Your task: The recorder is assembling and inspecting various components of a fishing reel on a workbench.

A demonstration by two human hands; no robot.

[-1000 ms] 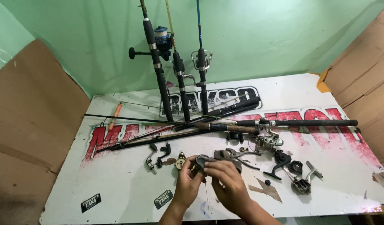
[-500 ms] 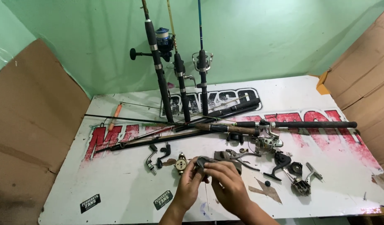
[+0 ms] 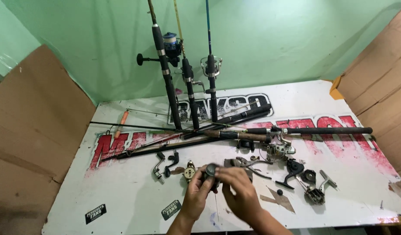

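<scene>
Left hand: the left hand (image 3: 198,196) is rising from the bottom edge, its fingers closing around a small dark round reel part (image 3: 211,170) and holding it just above the table.
Right hand: the right hand (image 3: 237,194) is coming in from the right, its fingertips pinching the same part on its right side.
Reel part: it is sitting between both hands over the front middle of the white table (image 3: 122,196); its rounded face is turning up toward the camera, and whether it has a long axis I cannot tell.
Beside it: a small brass gear piece (image 3: 190,171) is lying just left of the hands, and two bent crank handles (image 3: 164,163) are lying farther left.
Right of the hands: loose pliers-like metal parts (image 3: 248,163), a dismantled reel frame (image 3: 279,150) and a black rotor piece (image 3: 292,170) are lying spread out.
Rods: long rods (image 3: 235,134) are lying roughly left to right across the table, and three upright rods (image 3: 189,93) are leaning on the green wall.
</scene>
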